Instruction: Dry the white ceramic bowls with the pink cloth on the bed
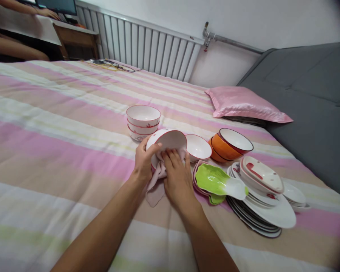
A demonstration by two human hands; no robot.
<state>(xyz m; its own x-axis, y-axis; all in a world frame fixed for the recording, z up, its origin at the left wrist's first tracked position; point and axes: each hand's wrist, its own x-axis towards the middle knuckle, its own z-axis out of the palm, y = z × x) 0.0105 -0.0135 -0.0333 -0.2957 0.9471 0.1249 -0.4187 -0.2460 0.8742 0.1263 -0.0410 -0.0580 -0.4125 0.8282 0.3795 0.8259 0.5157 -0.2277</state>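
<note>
My left hand [144, 159] grips the left side of a white bowl [172, 139] with a red rim, its thumb over the edge. The bowl is tilted on its side, its opening towards me. Inside it, my right hand [177, 177] presses a pale pink cloth [155, 190] against the wall; part of the cloth hangs out below. Just behind stands a stack of similar white bowls [143, 116]. To the right, another red-rimmed white bowl [198, 147] sits upright on the bed.
Orange bowls [225, 147], green leaf-shaped dishes [212, 179] and stacked plates [283, 215] crowd the right side of the striped bedspread [73, 177]. Farther off are a pink pillow [243, 102], cables [113, 65] and a radiator [141, 41]. Another person's hand [48, 13] rests at a desk, back left.
</note>
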